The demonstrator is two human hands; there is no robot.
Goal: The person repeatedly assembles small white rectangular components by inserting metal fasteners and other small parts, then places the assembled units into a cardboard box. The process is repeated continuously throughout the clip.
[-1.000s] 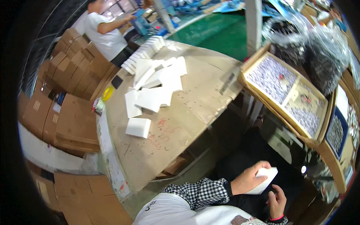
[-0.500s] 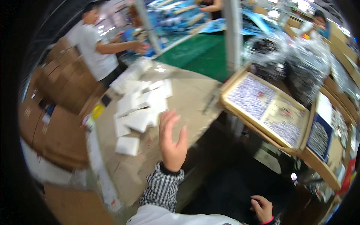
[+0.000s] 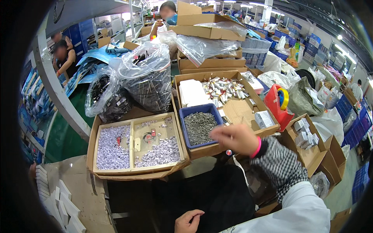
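- Head view: the right hand (image 3: 233, 138) reaches over the near edge of a blue bin of screws (image 3: 199, 126), fingers loosely curled, holding nothing I can make out.
- The left hand (image 3: 187, 221) rests low, half-closed and empty, well below the bin.
- A cardboard tray of small packets (image 3: 136, 144) lies left of the right hand.

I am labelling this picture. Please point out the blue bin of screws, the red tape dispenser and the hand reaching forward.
blue bin of screws (image 3: 189, 110), head view, on its upper left rim.
red tape dispenser (image 3: 276, 101), head view, on its red body.
right hand (image 3: 235, 138), head view, on the back of the hand.
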